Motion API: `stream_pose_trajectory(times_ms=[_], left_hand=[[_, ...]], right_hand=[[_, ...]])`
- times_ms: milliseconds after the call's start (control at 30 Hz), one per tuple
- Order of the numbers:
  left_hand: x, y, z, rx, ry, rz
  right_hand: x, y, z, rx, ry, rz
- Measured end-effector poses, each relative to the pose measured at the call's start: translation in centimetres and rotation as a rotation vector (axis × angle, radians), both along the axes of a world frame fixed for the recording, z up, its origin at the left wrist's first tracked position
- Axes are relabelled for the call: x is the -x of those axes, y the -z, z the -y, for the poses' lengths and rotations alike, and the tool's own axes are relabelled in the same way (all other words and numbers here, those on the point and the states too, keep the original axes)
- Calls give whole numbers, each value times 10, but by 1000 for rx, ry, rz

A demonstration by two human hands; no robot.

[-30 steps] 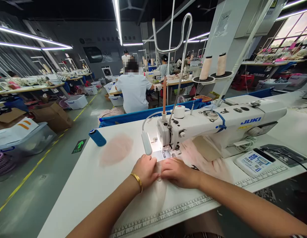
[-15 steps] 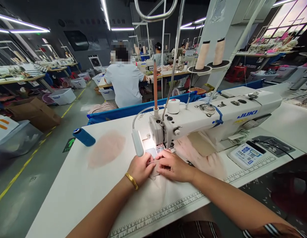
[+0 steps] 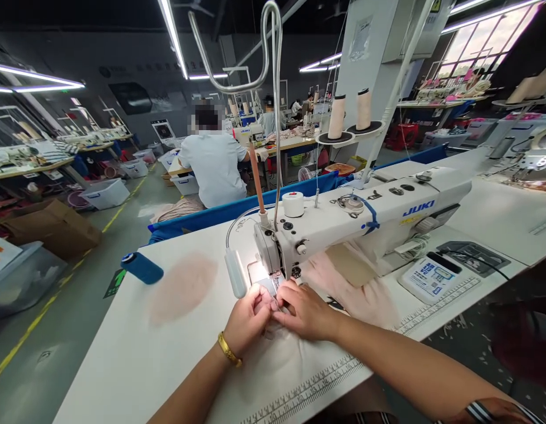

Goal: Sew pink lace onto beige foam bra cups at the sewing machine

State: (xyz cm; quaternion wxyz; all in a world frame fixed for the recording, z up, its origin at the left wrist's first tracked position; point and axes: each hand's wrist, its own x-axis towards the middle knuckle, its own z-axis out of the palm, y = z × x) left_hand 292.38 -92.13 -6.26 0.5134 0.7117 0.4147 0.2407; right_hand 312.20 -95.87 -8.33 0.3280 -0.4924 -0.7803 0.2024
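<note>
Just in front of the needle area of a white sewing machine (image 3: pixel 339 221), my left hand (image 3: pixel 246 315) and my right hand (image 3: pixel 308 312) meet with fingertips almost touching. Both are closed in a pinch on a thin, pale sheer fabric (image 3: pixel 282 356), which spreads over the table toward me. The fingers hide the fabric's edge between them. A lit lamp (image 3: pixel 236 274) hangs beside the needle, left of my hands. Right of my right hand, a bunched pale pink fabric (image 3: pixel 365 297) lies under the machine arm.
A blue thread cone (image 3: pixel 143 268) lies on its side near an oval pinkish fabric piece (image 3: pixel 185 288). A printed ruler (image 3: pixel 317 386) runs along the table's front edge. A white control box (image 3: pixel 430 277) sits at right. Ahead, a person in a light shirt (image 3: pixel 215 165) sits beyond a blue cloth trough.
My view has tilted up and shifted slightly right. My hands still pinch the fabric, with the left fingers now more curled and both sets of fingertips closer together.
</note>
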Motion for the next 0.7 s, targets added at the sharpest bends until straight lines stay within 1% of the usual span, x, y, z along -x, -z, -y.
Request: stream_pose_trajectory(times_ms=[67, 167, 267, 367, 433, 500, 700], left_hand=[[0, 0, -1, 54, -36, 41], [3, -1, -4, 28, -89, 46], [5, -3, -5, 38, -89, 35], [7, -2, -4, 115, -73, -24], [8, -1, -4, 165, -68, -36], [8, 0, -4, 167, -60, -35], [3, -5, -2, 36, -37, -39]], right_hand=[[0, -3, 1, 10, -35, -80], [-3, -8, 3, 51, -71, -228], [-5, -12, 4, 135, -44, -331], [-5, -13, 6, 231, -4, -396], [-3, -14, 7, 265, 2, -402], [-1, -16, 8, 262, -3, -383], [3, -15, 10, 163, -18, -356]])
